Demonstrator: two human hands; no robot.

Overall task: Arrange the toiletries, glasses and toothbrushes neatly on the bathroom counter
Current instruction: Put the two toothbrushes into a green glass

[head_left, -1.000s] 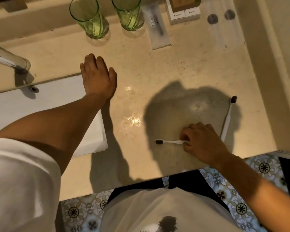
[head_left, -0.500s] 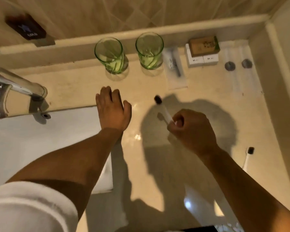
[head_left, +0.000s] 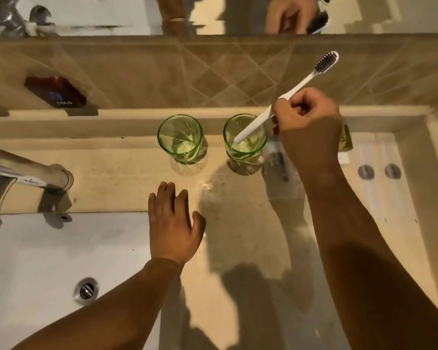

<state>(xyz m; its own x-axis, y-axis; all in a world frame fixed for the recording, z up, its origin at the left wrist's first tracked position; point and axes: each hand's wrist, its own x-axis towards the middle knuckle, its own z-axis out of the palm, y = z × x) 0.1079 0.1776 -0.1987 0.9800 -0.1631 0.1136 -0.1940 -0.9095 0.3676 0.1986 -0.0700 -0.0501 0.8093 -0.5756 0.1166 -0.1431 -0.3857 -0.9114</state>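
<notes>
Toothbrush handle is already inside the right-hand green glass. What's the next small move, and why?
Probably open the right hand and let the toothbrush settle against the rim. Its handle end already sits low inside the right green glass, bristles up, and the glass stands upright on the counter. The left hand rests flat near the sink edge, holding nothing.

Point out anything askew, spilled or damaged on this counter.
Nothing is spilled or broken. Both green drinking glasses, left and right, stand upright. The white toothbrush leans only because the right hand holds it, handle tip inside the right glass.
</notes>
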